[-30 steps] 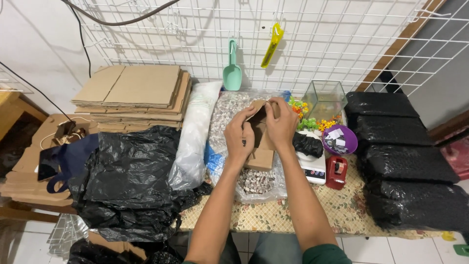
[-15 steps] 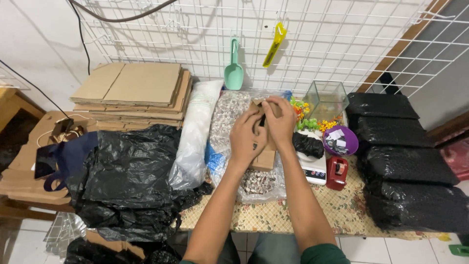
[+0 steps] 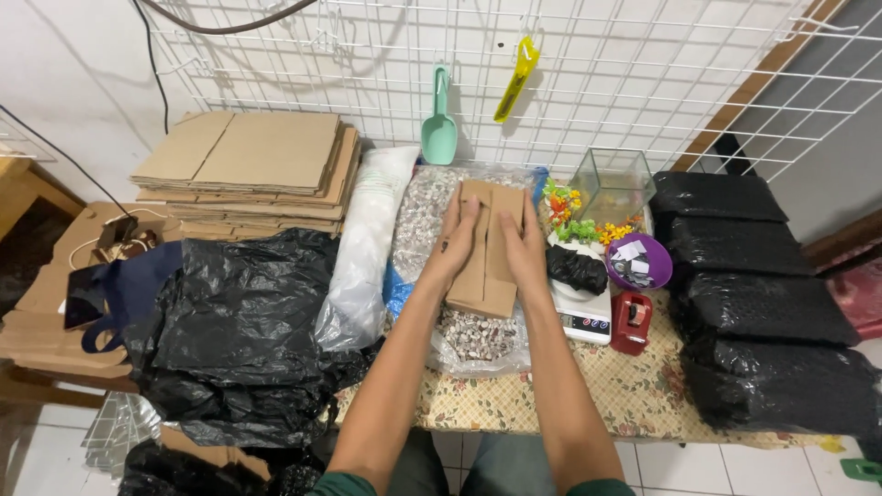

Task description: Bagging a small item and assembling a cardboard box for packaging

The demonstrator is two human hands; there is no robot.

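Since the earlier frame our left hand [image 3: 457, 243] and right hand [image 3: 521, 241] have pressed the cardboard box [image 3: 487, 248] flat over the candy bag [image 3: 473, 332], fingers extended on it, folding unfinished.

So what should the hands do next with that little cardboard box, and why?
Probably press the flaps down flat. Both the left hand and the right hand lie along the small cardboard box, which rests on the clear bag of wrapped candies, and its top seam looks not fully closed.
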